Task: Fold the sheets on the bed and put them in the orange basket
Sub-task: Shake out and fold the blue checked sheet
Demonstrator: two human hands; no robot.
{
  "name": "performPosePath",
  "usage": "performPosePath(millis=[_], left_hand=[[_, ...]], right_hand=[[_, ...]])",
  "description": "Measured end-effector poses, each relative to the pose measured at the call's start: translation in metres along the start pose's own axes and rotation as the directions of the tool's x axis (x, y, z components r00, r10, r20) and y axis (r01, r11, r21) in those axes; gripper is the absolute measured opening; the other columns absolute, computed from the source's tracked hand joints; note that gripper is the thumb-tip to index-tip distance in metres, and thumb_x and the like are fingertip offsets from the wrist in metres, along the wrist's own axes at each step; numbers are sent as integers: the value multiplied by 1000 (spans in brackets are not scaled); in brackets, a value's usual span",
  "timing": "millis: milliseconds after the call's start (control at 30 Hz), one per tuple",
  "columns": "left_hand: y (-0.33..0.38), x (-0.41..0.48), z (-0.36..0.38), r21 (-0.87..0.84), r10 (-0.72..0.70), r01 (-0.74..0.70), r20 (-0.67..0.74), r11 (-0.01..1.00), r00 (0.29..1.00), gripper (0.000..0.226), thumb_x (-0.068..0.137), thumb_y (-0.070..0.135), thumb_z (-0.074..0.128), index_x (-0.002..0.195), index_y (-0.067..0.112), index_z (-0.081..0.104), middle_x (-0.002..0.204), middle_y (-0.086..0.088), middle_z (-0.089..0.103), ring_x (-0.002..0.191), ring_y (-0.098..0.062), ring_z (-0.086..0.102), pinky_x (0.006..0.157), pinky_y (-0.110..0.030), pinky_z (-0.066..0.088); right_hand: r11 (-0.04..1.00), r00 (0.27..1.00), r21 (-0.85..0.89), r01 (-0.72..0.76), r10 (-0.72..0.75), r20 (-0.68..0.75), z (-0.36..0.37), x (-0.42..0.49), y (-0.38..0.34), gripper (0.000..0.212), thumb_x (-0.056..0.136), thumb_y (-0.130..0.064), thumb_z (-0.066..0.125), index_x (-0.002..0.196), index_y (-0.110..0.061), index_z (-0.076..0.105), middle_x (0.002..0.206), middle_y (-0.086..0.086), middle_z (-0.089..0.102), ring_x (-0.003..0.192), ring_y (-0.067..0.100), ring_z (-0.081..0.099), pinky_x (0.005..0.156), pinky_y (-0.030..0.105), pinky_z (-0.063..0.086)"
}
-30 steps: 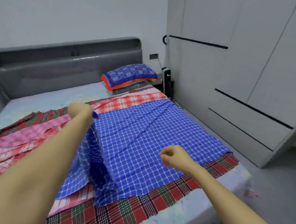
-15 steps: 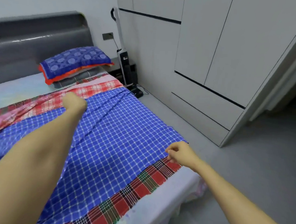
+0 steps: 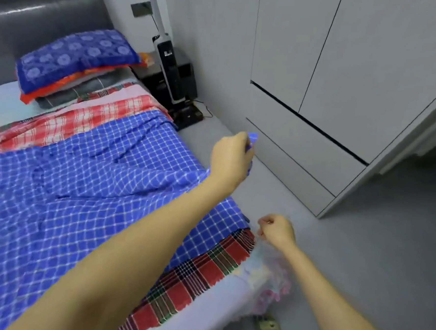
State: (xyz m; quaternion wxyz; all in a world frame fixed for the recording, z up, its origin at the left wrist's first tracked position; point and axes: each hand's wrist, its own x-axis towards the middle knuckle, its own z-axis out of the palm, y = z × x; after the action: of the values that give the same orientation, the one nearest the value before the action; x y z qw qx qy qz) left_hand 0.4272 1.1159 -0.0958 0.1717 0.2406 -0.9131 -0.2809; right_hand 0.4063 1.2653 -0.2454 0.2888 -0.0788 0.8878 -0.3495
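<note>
**Left hand holds blue sheet corner raised off the bed edge**

Left hand (image 3: 231,163): the fingers are curled round one corner of the blue sheet (image 3: 82,194). A small tip of cloth pokes out above the knuckles. The grip is lifted clear of the bed (image 3: 202,314), out over its side edge. From it the cloth runs back down to the mattress in a raised ridge.

Blue sheet: thin woven cloth, blue with a fine white grid. To the left of the grip it lies spread over most of the bed, with shallow soft creases.

Right hand (image 3: 276,231): it is below the grip at the bed's foot corner, just beside the sheet's near corner. The fingers are curled, with the thumb against the forefinger. Whether it pinches any cloth cannot be told.

Tartan sheet (image 3: 205,273): red, green and black. It shows as a strip under the blue sheet, along the foot edge below the grip.

Check sheet (image 3: 87,121): red and white, rumpled. It lies beyond the grip, toward the headboard (image 3: 42,13), which is padded, dark grey and glossy.

Pillow (image 3: 73,54): blue with round motifs and orange trim, plump, set at the headboard.

Wardrobe (image 3: 370,72): flat matte pale panels with dark seams, to the right of the grip.
</note>
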Motion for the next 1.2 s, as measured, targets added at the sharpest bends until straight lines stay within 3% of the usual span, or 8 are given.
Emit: performPosePath(millis=[333,467,600,733,833,900,1033,1200], left_hand=[[-112,10,149,78,-469,463,160,883,869,15,92,19,56,82,10,51,75,-17,65,68,-34,58,62,-40,46],[-140,10,176,107,-584,576,204,811,785,28,83,8,60,64,11,39,55,-4,40,50,-15,32,46,-23,25],[-157,3,183,-63,-686,716,236,695,688,43,80,1,62,59,13,27,54,-3,27,51,-18,23,52,-28,26],[-174,-7,168,-343,-754,779,239,524,612,33,83,2,67,68,13,40,65,-10,49,65,-27,60,66,-35,54],[-186,-12,148,-417,-779,781,226,465,584,25,85,3,66,75,13,45,71,-10,59,65,-21,66,62,-31,54],[-186,-15,133,-429,-783,764,180,482,595,21,88,5,63,76,11,46,70,-9,63,58,-16,65,56,-28,55],[-169,-14,88,-462,-745,686,75,562,662,18,92,13,59,75,10,51,72,-13,65,61,-19,65,55,-28,58],[-140,-9,-17,-537,-634,497,-92,681,768,31,92,16,59,62,12,62,51,8,63,52,-4,61,56,-22,53]], right_hand=[[971,947,-153,-185,218,238,52,151,97,22,89,-17,51,79,-12,71,91,22,68,85,30,64,77,33,50],[948,916,-104,-299,316,245,106,201,123,46,92,-36,49,118,0,60,115,23,63,108,36,60,89,37,46],[876,861,91,-473,438,260,180,261,180,84,64,-68,48,110,2,61,95,17,66,78,25,56,65,34,48],[672,804,443,-593,519,290,171,264,146,33,78,-21,73,103,-4,60,73,13,53,57,18,44,43,22,40],[636,841,578,-511,509,183,163,266,127,8,76,1,68,72,-3,62,62,4,53,53,16,48,49,30,43],[714,897,575,-398,436,79,150,254,103,26,77,4,65,60,-12,56,60,1,54,54,17,50,52,33,44],[862,987,504,-46,117,-110,121,215,47,15,80,-11,65,73,-1,57,67,9,54,60,18,47,59,37,43],[840,952,450,301,-288,-100,89,137,-51,34,88,-8,60,66,-24,38,62,3,41,61,18,40,58,38,42]])
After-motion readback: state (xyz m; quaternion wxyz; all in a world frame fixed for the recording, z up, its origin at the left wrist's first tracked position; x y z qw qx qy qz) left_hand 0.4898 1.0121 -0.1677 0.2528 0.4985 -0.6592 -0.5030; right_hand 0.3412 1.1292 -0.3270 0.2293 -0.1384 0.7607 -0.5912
